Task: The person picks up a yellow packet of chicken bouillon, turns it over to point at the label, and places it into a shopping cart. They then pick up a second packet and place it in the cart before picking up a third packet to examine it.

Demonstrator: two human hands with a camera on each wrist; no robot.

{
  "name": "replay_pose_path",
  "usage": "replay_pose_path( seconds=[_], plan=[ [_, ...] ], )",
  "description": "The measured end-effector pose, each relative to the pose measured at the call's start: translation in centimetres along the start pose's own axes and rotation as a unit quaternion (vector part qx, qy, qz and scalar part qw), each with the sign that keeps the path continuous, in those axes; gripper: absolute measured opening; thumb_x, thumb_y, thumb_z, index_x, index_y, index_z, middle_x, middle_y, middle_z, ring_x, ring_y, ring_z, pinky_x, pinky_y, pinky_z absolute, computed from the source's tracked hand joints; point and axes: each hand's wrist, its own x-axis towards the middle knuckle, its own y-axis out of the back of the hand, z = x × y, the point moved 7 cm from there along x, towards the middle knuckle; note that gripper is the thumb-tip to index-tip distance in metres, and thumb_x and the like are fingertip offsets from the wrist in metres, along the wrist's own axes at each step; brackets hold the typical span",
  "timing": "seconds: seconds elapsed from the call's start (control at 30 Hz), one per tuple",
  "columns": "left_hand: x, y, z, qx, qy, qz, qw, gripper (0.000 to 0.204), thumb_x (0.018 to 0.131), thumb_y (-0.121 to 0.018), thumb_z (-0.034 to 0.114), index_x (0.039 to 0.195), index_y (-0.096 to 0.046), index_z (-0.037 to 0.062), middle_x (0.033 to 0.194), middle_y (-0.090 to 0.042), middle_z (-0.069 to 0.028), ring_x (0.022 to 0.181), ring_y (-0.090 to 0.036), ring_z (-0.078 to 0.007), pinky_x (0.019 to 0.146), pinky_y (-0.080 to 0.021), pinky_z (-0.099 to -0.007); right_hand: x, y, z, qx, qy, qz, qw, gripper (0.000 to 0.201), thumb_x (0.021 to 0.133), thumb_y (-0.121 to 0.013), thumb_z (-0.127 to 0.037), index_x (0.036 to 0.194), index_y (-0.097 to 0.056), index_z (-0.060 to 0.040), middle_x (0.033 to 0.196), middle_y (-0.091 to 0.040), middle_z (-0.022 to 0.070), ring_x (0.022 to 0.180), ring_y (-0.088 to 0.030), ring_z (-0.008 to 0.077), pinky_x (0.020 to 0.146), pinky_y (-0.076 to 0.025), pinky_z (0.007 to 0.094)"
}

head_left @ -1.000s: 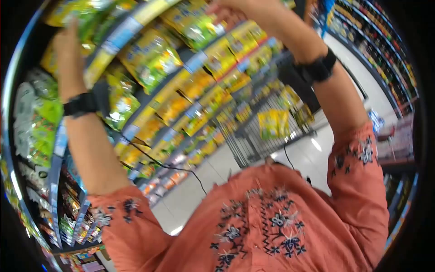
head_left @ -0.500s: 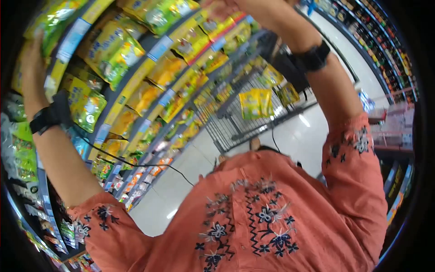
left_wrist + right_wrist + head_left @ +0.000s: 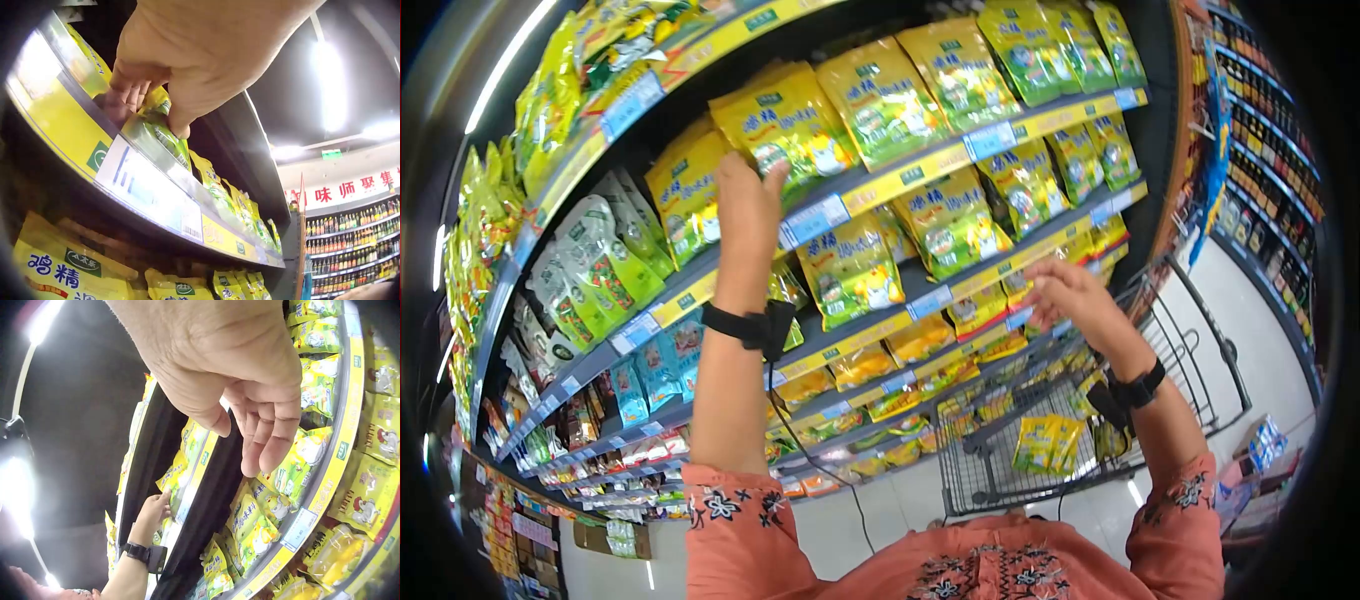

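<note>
My left hand [image 3: 748, 215] is at the upper shelf, its fingers and thumb at the lower left of a yellow-and-green bag of chicken bouillon [image 3: 785, 120]. In the left wrist view, the left hand [image 3: 187, 62] has its thumb against the green front of the bag [image 3: 159, 134], with the other fingers bent around its side. My right hand [image 3: 1080, 305] hovers in front of the lower shelves, fingers loosely bent and holding nothing. From the right wrist view, the right hand [image 3: 244, 381] overlaps shelved bouillon bags [image 3: 300, 462], with a gap between thumb and fingers.
More bouillon bags [image 3: 880, 100] line the upper shelf, above a price-label strip [image 3: 990, 140]. Green-and-white pouches [image 3: 600, 270] stand farther left. Below my right arm is a wire shopping cart [image 3: 970, 480] with yellow packets [image 3: 1048, 445] in it. Bottle shelves [image 3: 1260, 150] rise across the aisle.
The head view has swung up and left, showing more of the upper shelf. My right hand has come down within the view. The left hand remains by the shelved bags.
</note>
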Motion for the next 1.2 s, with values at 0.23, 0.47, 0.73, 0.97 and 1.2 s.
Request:
replay_pose_path(
  seconds=[0.23,0.47,0.73,0.97,1.2],
  plan=[
    [-1.8,1.5,2.9,0.055,-0.12,-0.003,0.991,0.061,0.083,-0.075,0.018,0.134,-0.049,-0.003,0.13,-0.053,-0.0233,0.121,-0.051,-0.0402,0.102,-0.042,-0.046,-0.2,-1.3,0.4,0.02,-0.03,-0.037,0.999,0.03,0.099,-0.055,-0.023,0.119,-0.056,-0.0014,0.095,-0.068,0.0091,0.072,-0.066,0.0132,0.065,-0.055,0.0277],
    [-2.2,2.3,2.6,0.01,-0.097,0.014,0.995,0.057,0.086,-0.073,0.02,0.133,-0.05,-0.0017,0.135,-0.052,-0.0241,0.127,-0.049,-0.0396,0.107,-0.039,-0.0455,-0.1,-2.7,1.4,0.011,-0.045,-0.068,0.997,0.032,0.101,-0.053,-0.022,0.121,-0.055,0.0016,0.095,-0.067,0.0104,0.075,-0.068,0.0165,0.066,-0.056,0.0295],
    [-7.1,7.1,-1.5,0.163,-0.076,0.018,0.984,0.052,0.095,-0.063,0.037,0.129,-0.058,-0.002,0.134,-0.055,-0.0239,0.125,-0.05,-0.0388,0.104,-0.037,-0.0496,-0.8,-0.6,4.1,0.015,-0.073,-0.062,0.995,0.027,0.1,-0.054,-0.022,0.115,-0.057,0.0004,0.093,-0.069,0.0116,0.072,-0.068,0.017,0.063,-0.056,0.0298],
    [-7.7,4.6,-2.5,0.143,-0.101,-0.037,0.984,0.055,0.097,-0.056,0.045,0.128,-0.058,-0.001,0.128,-0.06,-0.0214,0.121,-0.054,-0.0384,0.104,-0.037,-0.0517,-0.3,-1.0,7.0,0.027,-0.094,-0.066,0.993,0.029,0.099,-0.056,-0.024,0.115,-0.058,0.0005,0.094,-0.068,0.012,0.071,-0.068,0.0179,0.063,-0.056,0.0298],
    [-7.7,4.4,-6.9,0.1,-0.039,-0.077,0.991,0.051,0.099,-0.054,0.032,0.136,-0.054,-0.0029,0.135,-0.058,-0.0235,0.124,-0.055,-0.0389,0.107,-0.04,-0.0444,0.4,1.6,14.5,-0.028,-0.117,-0.097,0.988,0.035,0.1,-0.058,-0.035,0.111,-0.06,-0.0014,0.087,-0.067,0.0091,0.065,-0.064,0.0149,0.06,-0.053,0.0277]
  ],
)
